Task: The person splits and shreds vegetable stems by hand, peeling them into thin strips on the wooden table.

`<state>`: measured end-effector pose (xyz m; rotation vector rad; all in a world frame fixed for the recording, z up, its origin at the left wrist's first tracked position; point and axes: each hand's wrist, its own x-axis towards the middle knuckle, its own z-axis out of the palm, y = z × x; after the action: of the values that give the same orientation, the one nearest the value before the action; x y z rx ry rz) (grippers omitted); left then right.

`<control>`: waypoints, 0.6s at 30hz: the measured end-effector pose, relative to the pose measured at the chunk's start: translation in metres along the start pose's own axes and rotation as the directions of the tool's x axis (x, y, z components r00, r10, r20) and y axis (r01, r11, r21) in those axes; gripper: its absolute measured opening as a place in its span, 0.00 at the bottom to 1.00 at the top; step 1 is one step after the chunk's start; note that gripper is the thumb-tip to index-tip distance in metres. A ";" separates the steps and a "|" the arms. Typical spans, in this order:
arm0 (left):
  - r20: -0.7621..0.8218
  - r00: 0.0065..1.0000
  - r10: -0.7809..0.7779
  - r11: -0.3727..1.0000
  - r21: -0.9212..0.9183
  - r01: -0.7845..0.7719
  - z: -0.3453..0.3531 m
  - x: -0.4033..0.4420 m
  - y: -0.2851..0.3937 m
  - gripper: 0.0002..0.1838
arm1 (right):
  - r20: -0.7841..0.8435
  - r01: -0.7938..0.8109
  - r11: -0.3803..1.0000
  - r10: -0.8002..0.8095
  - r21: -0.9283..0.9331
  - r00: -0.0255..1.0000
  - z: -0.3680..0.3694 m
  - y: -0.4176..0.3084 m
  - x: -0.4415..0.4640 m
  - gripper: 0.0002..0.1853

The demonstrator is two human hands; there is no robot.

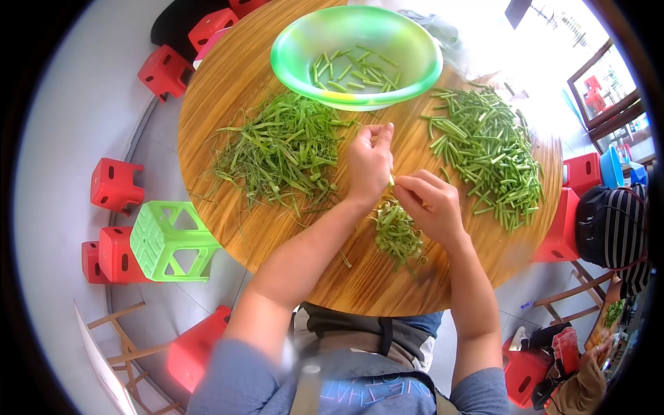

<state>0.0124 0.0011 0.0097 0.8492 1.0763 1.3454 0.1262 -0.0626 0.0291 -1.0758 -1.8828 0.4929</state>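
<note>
My left hand (371, 164) is closed above the middle of the wooden table (304, 270), its thumb pointing up and away. Close against it, my right hand (434, 205) pinches with thumb and forefinger. A short pale-green stem (391, 181) shows between the two hands; the fingers hide most of it. Just below them lies a small heap of curled green peelings (399, 234). To the left is a larger pile of leafy green strips (280, 149). Many cut green stems (487, 152) are heaped on the right.
A green-and-white plastic basin (356, 98) holding several stem pieces stands at the table's far side, near a clear plastic bag (439, 34). Red stools (117, 183) and a green stool (169, 242) surround the table. Another person (577, 380) is at lower right.
</note>
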 end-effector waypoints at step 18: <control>0.434 0.847 -0.306 0.703 -0.497 0.509 -0.019 0.014 -0.011 0.16 | -0.077 -0.469 0.846 0.500 0.253 0.862 -0.005 -0.003 0.000 0.03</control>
<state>-0.0034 0.0122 -0.0086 0.2944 0.4777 1.0121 0.1295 -0.0645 0.0338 -1.3957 -1.3784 0.8751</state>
